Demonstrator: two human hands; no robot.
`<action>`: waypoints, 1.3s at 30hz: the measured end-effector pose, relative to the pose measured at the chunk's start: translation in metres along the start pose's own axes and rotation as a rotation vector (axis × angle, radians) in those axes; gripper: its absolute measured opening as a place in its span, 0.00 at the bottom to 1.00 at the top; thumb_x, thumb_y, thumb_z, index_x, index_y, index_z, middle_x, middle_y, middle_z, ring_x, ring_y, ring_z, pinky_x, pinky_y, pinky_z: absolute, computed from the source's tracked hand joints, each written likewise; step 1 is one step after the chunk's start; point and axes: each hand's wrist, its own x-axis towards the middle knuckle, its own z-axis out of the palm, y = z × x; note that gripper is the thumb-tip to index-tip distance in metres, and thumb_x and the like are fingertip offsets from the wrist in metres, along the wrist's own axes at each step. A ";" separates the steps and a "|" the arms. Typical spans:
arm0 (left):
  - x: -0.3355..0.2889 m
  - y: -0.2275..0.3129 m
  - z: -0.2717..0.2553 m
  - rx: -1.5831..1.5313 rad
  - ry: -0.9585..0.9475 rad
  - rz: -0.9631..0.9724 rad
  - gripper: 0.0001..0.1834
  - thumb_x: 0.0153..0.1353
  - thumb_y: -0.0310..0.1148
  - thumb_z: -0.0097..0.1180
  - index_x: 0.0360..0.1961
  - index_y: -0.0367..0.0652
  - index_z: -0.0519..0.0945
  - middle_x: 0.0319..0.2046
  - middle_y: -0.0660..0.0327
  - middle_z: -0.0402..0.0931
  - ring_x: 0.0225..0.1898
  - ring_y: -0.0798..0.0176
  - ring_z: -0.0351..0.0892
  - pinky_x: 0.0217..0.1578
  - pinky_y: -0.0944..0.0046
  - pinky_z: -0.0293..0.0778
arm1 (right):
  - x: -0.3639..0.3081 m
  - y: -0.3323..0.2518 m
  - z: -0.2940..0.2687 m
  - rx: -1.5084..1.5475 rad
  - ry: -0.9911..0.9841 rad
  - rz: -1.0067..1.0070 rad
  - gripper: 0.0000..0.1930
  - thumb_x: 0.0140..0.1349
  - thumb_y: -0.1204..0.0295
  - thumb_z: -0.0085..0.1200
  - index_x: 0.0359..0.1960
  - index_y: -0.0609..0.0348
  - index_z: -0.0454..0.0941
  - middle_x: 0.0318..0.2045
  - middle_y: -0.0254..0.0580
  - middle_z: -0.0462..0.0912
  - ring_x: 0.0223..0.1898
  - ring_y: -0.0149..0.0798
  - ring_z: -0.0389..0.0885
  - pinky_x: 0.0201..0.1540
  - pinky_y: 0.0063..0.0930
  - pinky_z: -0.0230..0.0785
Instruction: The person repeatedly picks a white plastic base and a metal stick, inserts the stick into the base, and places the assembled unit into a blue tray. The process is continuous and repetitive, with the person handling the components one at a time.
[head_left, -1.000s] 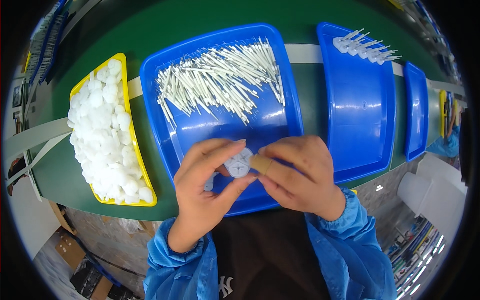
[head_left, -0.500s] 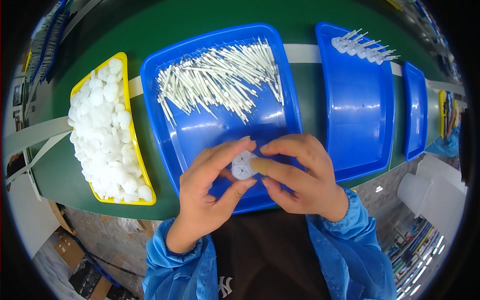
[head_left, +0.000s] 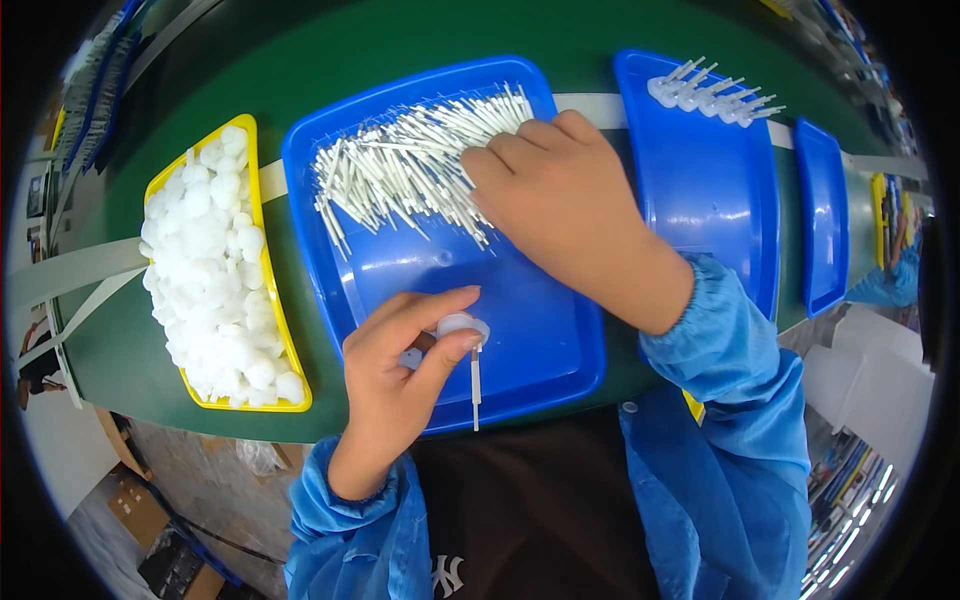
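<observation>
My left hand is closed, thumb and fingers pinching a translucent white round plastic cap above the near part of the middle blue tray. A thin white stick hangs down from the cap's side. My right hand is over the far part of that tray, at the pile of thin white sticks. Its fingers are curled down, the tips mostly hidden behind the hand, so what they hold, if anything, does not show.
To the left, a yellow tray is heaped with white round caps. A second blue tray on the right holds a row of caps with sticks standing in them. Farther right lies a narrow blue tray.
My right hand has left the cap and moved away to the stick pile. My left hand keeps the cap, now tilted, and a stick shows hanging from it.
</observation>
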 end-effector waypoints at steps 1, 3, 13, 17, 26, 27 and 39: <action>-0.001 -0.001 -0.001 -0.001 0.019 0.009 0.18 0.68 0.24 0.74 0.59 0.39 0.91 0.47 0.53 0.89 0.41 0.62 0.90 0.42 0.66 0.84 | 0.001 -0.001 0.002 -0.003 0.016 0.014 0.10 0.59 0.71 0.65 0.42 0.53 0.83 0.36 0.36 0.86 0.39 0.42 0.87 0.46 0.40 0.73; -0.002 -0.003 -0.001 -0.031 0.059 0.052 0.19 0.72 0.21 0.68 0.63 0.36 0.88 0.47 0.55 0.88 0.43 0.65 0.89 0.43 0.68 0.84 | 0.002 -0.003 0.007 -0.003 0.044 0.039 0.08 0.61 0.72 0.62 0.42 0.53 0.81 0.34 0.37 0.84 0.38 0.43 0.86 0.45 0.40 0.72; 0.007 -0.009 -0.008 -0.106 0.144 0.009 0.22 0.69 0.15 0.66 0.63 0.38 0.88 0.48 0.55 0.87 0.46 0.64 0.90 0.46 0.68 0.87 | 0.006 0.001 -0.001 0.230 0.019 0.112 0.11 0.57 0.79 0.65 0.42 0.56 0.83 0.35 0.40 0.86 0.38 0.44 0.89 0.45 0.39 0.76; 0.009 -0.008 -0.010 -0.168 0.137 0.024 0.22 0.70 0.15 0.66 0.64 0.37 0.88 0.49 0.56 0.85 0.47 0.64 0.90 0.47 0.68 0.88 | -0.019 -0.002 -0.031 0.872 0.125 0.278 0.11 0.59 0.82 0.69 0.43 0.58 0.86 0.38 0.41 0.89 0.40 0.40 0.89 0.44 0.36 0.79; 0.011 -0.001 0.004 -0.286 0.122 0.075 0.21 0.70 0.14 0.67 0.63 0.35 0.88 0.50 0.55 0.85 0.51 0.64 0.91 0.50 0.69 0.89 | -0.066 -0.049 -0.032 0.844 0.179 0.327 0.11 0.58 0.75 0.80 0.41 0.55 0.92 0.30 0.37 0.91 0.28 0.38 0.89 0.32 0.29 0.79; 0.012 -0.001 0.005 -0.279 0.125 0.085 0.22 0.70 0.14 0.67 0.64 0.35 0.88 0.51 0.55 0.85 0.51 0.64 0.90 0.49 0.69 0.89 | -0.068 -0.050 -0.032 0.821 0.187 0.331 0.11 0.57 0.73 0.80 0.41 0.53 0.93 0.25 0.35 0.89 0.24 0.37 0.86 0.28 0.29 0.75; 0.013 0.001 0.005 -0.060 0.148 0.147 0.23 0.67 0.12 0.67 0.62 0.37 0.89 0.54 0.54 0.85 0.51 0.63 0.90 0.47 0.68 0.87 | -0.075 -0.051 -0.037 0.977 0.095 0.492 0.10 0.60 0.74 0.79 0.43 0.54 0.93 0.22 0.38 0.87 0.21 0.38 0.85 0.25 0.31 0.74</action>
